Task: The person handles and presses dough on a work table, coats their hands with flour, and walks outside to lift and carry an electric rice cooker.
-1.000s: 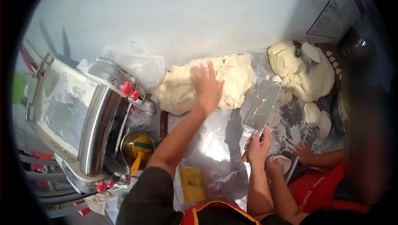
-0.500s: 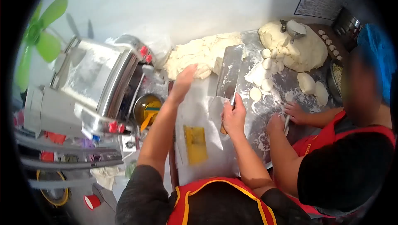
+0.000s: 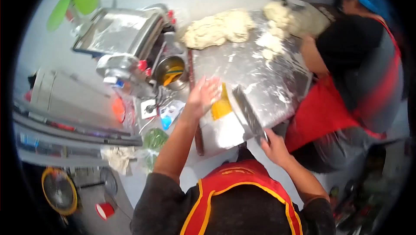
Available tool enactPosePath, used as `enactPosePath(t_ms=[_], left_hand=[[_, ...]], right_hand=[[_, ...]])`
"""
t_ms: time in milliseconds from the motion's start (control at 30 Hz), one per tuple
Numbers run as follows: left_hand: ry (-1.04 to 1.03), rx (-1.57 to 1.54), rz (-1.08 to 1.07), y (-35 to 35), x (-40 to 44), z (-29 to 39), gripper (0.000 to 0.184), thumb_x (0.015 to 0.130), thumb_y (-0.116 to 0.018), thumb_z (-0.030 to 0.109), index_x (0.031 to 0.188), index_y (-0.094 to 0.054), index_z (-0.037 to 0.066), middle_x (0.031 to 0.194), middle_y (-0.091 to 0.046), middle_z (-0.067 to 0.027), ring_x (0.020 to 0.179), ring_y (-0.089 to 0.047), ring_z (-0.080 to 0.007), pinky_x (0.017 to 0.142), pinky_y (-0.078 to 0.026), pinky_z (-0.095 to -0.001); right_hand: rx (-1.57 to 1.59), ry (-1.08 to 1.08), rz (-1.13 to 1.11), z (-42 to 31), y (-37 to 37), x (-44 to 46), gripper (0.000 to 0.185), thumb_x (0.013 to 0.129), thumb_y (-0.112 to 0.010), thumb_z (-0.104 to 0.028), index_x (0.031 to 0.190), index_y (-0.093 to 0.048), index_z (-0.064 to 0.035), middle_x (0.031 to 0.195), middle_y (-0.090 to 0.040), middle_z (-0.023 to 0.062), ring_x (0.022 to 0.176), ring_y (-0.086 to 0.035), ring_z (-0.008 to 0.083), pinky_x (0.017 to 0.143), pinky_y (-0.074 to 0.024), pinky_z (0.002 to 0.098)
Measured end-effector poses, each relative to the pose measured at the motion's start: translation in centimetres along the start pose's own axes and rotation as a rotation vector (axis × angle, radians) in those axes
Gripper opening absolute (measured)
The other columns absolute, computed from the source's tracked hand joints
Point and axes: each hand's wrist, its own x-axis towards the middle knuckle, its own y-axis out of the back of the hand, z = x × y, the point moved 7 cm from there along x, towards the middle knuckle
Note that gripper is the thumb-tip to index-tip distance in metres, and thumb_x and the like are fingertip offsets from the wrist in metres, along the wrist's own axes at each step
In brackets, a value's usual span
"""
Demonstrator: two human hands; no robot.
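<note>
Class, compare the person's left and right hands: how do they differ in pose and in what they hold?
The left hand is open, while the right hand is closed around a handle. The left hand holds nothing, whereas the right hand holds a cleaver. Both hands are bare.

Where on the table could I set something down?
The widest free patch of the table lies between the long dough and the cleaver, though streaked with white. Glare obscures the near edge beside the yellow sheet. Crowded: the far right, with small dough pieces and a big lump; left of the table, around the bowl.
</note>
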Motion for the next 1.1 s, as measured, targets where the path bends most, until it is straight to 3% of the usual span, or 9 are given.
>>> enactPosePath(t_ms=[133, 233, 433, 567, 633, 667, 733, 767, 1100], left_hand=[[0.279, 0.251, 0.071, 3.0, -4.4, -11.3, 0.056, 0.091, -0.037, 0.041, 0.128, -0.035, -0.001, 0.130, -0.040, -0.0129, 0.117, -0.040, -0.0211, 0.099, -0.031, -0.0336], [0.559, 0.242, 0.115, 4.9, -7.0, -20.7, 0.052, 0.091, -0.036, 0.040, 0.126, -0.038, 0.001, 0.124, -0.045, -0.0107, 0.108, -0.046, -0.0194, 0.095, -0.033, -0.0336], [0.803, 0.453, -0.447, -1.9, -11.9, -34.3, 0.034, 0.092, -0.040, 0.024, 0.117, -0.045, 0.002, 0.111, -0.053, -0.0084, 0.099, -0.052, -0.0178, 0.084, -0.041, -0.0265], [1.009, 0.690, -0.534, -8.0, -14.5, -42.9, 0.033, 0.092, -0.042, 0.026, 0.114, -0.048, 0.002, 0.107, -0.056, -0.0085, 0.097, -0.054, -0.0166, 0.082, -0.043, -0.0262], [1.041, 0.781, -0.715, -12.5, -15.8, -47.8, 0.037, 0.090, -0.044, 0.032, 0.115, -0.049, 0.005, 0.107, -0.056, -0.0082, 0.099, -0.053, -0.0176, 0.083, -0.042, -0.0297], [1.050, 0.826, -0.803, -14.6, -16.2, -50.7, 0.039, 0.089, -0.045, 0.035, 0.115, -0.050, 0.006, 0.108, -0.056, -0.0081, 0.099, -0.053, -0.0180, 0.084, -0.041, -0.0315], [1.114, 0.913, -0.709, -17.5, -16.8, -57.9, 0.036, 0.089, -0.045, 0.035, 0.112, -0.053, 0.008, 0.105, -0.057, -0.0068, 0.095, -0.054, -0.0161, 0.082, -0.042, -0.0296], [1.117, 0.941, -0.678, -19.5, -17.1, -61.3, 0.036, 0.088, -0.046, 0.035, 0.111, -0.053, 0.008, 0.103, -0.057, -0.0063, 0.093, -0.054, -0.0153, 0.081, -0.043, -0.0286], [1.126, 0.881, -0.836, -37.3, -18.8, -82.3, 0.037, 0.089, -0.045, 0.036, 0.114, -0.050, 0.008, 0.102, -0.057, -0.0066, 0.090, -0.052, -0.0136, 0.076, -0.042, -0.0262]], right_hand=[[-0.151, -0.120, -0.075, 2.3, -0.1, -13.8, 0.032, 0.078, -0.052, -0.010, 0.108, -0.046, -0.0030, 0.078, -0.057, 0.0200, 0.070, -0.057, 0.0379, 0.061, -0.0460, 0.0432], [-0.321, -0.378, -0.101, 5.7, 0.1, -24.4, 0.031, 0.075, -0.052, -0.011, 0.104, -0.048, -0.0006, 0.074, -0.058, 0.0217, 0.069, -0.058, 0.0377, 0.062, -0.0473, 0.0440], [-0.426, -1.142, 0.086, 19.5, -5.8, -51.2, 0.023, 0.070, -0.049, -0.011, 0.087, -0.055, 0.0036, 0.081, -0.060, 0.0238, 0.079, -0.060, 0.0357, 0.069, -0.0494, 0.0429], [-0.034, -1.768, -0.011, 23.8, -12.8, -69.6, 0.018, 0.064, -0.056, -0.007, 0.078, -0.060, 0.0024, 0.089, -0.061, 0.0227, 0.088, -0.060, 0.0333, 0.075, -0.0494, 0.0368], [-0.128, -1.839, 0.120, 29.1, -22.3, -81.3, 0.022, 0.071, -0.058, -0.023, 0.063, -0.063, -0.0028, 0.067, -0.063, 0.0166, 0.068, -0.065, 0.0258, 0.057, -0.0514, 0.0366], [0.572, -2.089, 0.213, 21.4, -18.3, -78.2, 0.017, 0.077, -0.055, -0.020, 0.071, -0.060, -0.0043, 0.067, -0.060, 0.0126, 0.070, -0.062, 0.0234, 0.059, -0.0488, 0.0334], [0.466, -1.129, 0.722, 12.8, -11.5, -75.3, 0.017, 0.078, -0.053, -0.003, 0.095, -0.049, -0.0038, 0.071, -0.046, 0.0054, 0.072, -0.048, 0.0166, 0.066, -0.0408, 0.0294], [0.503, -1.100, 0.705, 13.5, -11.2, -76.3, 0.015, 0.078, -0.053, -0.004, 0.093, -0.050, -0.0032, 0.070, -0.048, 0.0063, 0.070, -0.049, 0.0169, 0.064, -0.0414, 0.0299], [0.582, -1.826, 0.233, 34.4, -0.8, -83.7, 0.015, 0.073, -0.057, -0.011, 0.068, -0.060, 0.0022, 0.060, -0.060, 0.0146, 0.052, -0.060, 0.0195, 0.043, -0.0470, 0.0347]])
